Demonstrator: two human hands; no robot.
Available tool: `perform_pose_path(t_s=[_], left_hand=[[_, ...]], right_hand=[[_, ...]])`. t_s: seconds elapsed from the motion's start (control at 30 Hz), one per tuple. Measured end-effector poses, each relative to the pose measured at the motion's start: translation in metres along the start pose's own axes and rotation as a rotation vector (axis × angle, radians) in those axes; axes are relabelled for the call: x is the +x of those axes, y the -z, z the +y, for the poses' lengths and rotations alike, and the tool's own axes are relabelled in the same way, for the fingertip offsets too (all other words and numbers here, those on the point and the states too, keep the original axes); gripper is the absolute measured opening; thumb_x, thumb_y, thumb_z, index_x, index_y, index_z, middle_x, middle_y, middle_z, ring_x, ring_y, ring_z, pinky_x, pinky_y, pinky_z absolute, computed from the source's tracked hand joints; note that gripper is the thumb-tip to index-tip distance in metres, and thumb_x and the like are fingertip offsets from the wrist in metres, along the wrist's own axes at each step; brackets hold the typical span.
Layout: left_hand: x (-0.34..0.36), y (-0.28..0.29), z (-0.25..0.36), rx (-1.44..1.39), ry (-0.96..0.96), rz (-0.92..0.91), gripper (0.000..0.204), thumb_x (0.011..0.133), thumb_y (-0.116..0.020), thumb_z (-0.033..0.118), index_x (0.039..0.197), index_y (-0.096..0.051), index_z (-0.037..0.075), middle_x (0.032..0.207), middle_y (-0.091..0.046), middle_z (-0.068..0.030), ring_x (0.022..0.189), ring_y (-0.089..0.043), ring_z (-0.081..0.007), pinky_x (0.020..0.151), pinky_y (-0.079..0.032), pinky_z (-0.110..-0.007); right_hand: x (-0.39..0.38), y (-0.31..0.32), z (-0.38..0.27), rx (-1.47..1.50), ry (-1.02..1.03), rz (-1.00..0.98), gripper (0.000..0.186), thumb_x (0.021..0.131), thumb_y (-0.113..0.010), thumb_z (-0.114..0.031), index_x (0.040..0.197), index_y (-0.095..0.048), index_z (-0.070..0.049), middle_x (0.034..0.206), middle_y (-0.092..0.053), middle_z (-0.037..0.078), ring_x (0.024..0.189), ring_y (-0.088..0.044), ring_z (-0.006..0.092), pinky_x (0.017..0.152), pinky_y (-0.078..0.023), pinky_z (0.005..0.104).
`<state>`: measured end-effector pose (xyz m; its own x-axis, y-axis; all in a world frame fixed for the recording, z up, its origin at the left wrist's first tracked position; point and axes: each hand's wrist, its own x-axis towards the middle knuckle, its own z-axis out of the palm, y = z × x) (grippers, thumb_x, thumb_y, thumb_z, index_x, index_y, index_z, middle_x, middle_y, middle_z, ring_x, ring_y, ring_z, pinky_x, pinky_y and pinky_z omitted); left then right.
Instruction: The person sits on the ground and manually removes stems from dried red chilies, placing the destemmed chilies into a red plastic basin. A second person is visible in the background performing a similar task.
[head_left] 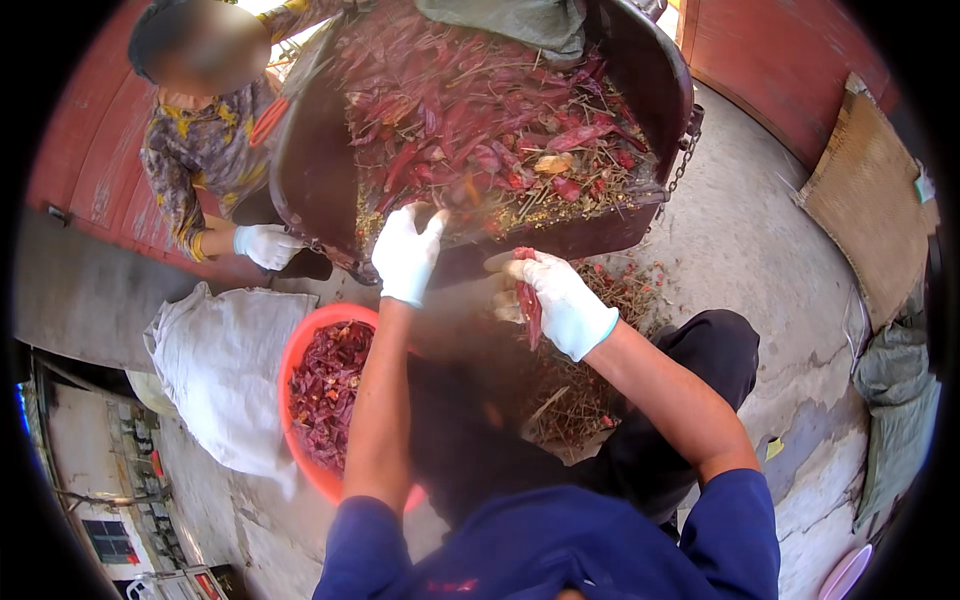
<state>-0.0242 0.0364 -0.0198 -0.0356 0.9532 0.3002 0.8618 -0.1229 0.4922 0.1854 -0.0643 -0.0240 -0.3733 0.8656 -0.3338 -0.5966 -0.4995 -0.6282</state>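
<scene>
A dark cart bed (640, 228) in front of me holds a heap of dried red chili peppers (470, 120) mixed with stems and yellow seeds. My left hand (405, 255), in a white glove with soiled fingertips, is at the bed's near edge, thumb and fingers apart with nothing visible between them. A blurred orange-red bit shows just beyond it. To the right, my gloved right hand (560, 300) is closed on a dried chili pepper (529, 312) that hangs below the fingers.
An orange-red basin (292, 425) of dried peppers stands left of my legs, beside a white sack (225, 375). Stems and debris (575, 405) lie on the ground under my right arm. A co-worker's gloved hand (268, 246) is by the cart's left corner. A chain (685, 165) hangs at its right.
</scene>
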Motion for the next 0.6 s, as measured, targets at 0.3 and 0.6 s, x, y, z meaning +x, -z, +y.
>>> perform_pose_path(t_s=[0.3,0.6], left_hand=[[-0.002,-0.015,-0.007,0.315,-0.005,0.067,0.026,0.093,-0.06,0.031,0.092,-0.068,0.007,0.09,-0.07,-0.0173,0.083,-0.069,-0.0369,0.074,-0.054,-0.048],[-0.051,0.052,0.021,-0.926,0.198,-0.535,0.03,0.094,-0.063,0.021,0.104,-0.067,-0.007,0.089,-0.072,-0.0109,0.069,-0.069,-0.0138,0.053,-0.051,-0.025]], right_hand=[[0.005,-0.008,-0.008,-0.163,0.031,-0.025,0.026,0.101,-0.052,-0.011,0.121,-0.06,0.003,0.098,-0.07,0.011,0.078,-0.068,0.0164,0.069,-0.057,0.0269],[0.001,-0.04,-0.015,-1.593,1.216,0.151,0.04,0.091,-0.064,0.004,0.13,-0.063,-0.004,0.125,-0.067,0.011,0.11,-0.067,0.0216,0.091,-0.055,0.0308]])
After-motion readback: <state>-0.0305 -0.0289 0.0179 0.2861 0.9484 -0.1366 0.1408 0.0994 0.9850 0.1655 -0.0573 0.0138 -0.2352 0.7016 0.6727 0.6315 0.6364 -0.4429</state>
